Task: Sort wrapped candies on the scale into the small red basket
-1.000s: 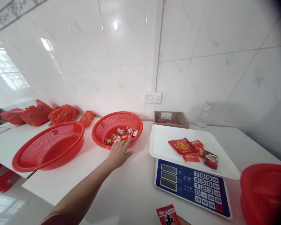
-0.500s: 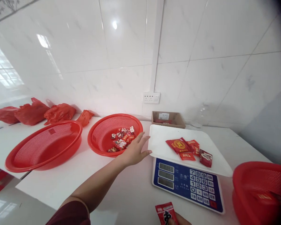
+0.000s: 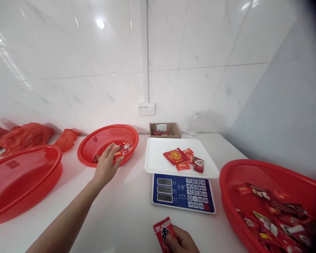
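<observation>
My left hand [image 3: 107, 166] reaches over the near rim of a red mesh basket [image 3: 94, 149], its fingers apart and nothing visible in them. Several small wrapped candies [image 3: 125, 148] lie inside that basket, partly behind the fingers. Low in the view, my right hand [image 3: 183, 240] pinches a red snack packet [image 3: 163, 230] with a black character on it. Beyond it stands a blue and white digital scale [image 3: 183, 193]. Several red packets [image 3: 175, 155] and a dark red one [image 3: 198, 164] rest together on the scale's white tray [image 3: 158, 158].
To the right, a large red basket [image 3: 234, 196] holds many wrapped snacks. Another red basket [image 3: 52, 172] stands at the left, with red plastic bags [image 3: 28, 135] behind it. A cardboard box [image 3: 176, 130] and a clear plastic container [image 3: 196, 123] sit by the wall.
My view has turned right, bringing the right basket's contents into sight. My left hand has moved from beside the scale tray to the mesh basket. My right hand still holds the packet.
</observation>
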The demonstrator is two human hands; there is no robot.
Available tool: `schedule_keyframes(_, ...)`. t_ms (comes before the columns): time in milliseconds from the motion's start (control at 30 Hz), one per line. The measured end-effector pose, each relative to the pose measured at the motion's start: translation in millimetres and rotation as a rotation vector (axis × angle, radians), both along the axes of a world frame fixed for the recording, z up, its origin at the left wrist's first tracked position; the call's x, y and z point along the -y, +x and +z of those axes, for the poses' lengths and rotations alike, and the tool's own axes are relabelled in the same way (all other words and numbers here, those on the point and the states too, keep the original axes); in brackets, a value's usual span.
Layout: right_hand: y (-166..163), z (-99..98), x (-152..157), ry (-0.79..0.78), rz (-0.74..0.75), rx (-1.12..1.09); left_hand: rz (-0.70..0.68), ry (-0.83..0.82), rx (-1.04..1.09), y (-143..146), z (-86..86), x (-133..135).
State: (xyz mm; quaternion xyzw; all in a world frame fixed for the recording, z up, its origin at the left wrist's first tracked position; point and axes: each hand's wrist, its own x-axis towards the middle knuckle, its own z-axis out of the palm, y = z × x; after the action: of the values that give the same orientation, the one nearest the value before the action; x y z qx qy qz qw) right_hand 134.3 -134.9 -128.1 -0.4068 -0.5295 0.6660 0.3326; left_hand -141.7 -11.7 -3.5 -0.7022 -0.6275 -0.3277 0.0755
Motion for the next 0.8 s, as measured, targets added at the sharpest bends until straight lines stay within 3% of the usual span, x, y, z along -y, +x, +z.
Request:
schedule_keyframes(100, 0.1, 5.2, -1.4, -0.026, 0.019, -0.014, -0.277, -0.046, -0.044, 41.3, 9.2, -3.3)
schedule_keyframes(233, 1.7, 17.0, -0.6, 0.014, 0.001, 0.035, -0.613, -0.274, -0.065, 114.1, 16.7, -21.6)
schedule_keyframes(300, 2.3, 19.2, 0.9, 0.037, -0.022, 0.048, -0.687, -0.356, -0.121, 145.0, 14.6, -36.5)
schedule_keyframes(433, 2.8, 17.3, 4.0, 0.076, -0.054, 0.067, -0.692, -0.428, -0.187, 181.7, 2.9, -66.7)
schedule_keyframes(633, 0.4, 12.9, 4.9, 0.078, -0.098, 0.025, -0.633, -0.417, -0.219, 180.2, 2.0, -78.6)
schedule_keyframes(800, -1.6, 6.1, 4.2, 0.079, -0.088, -0.009, -0.493, -0.273, -0.193, 137.2, 20.9, -68.7)
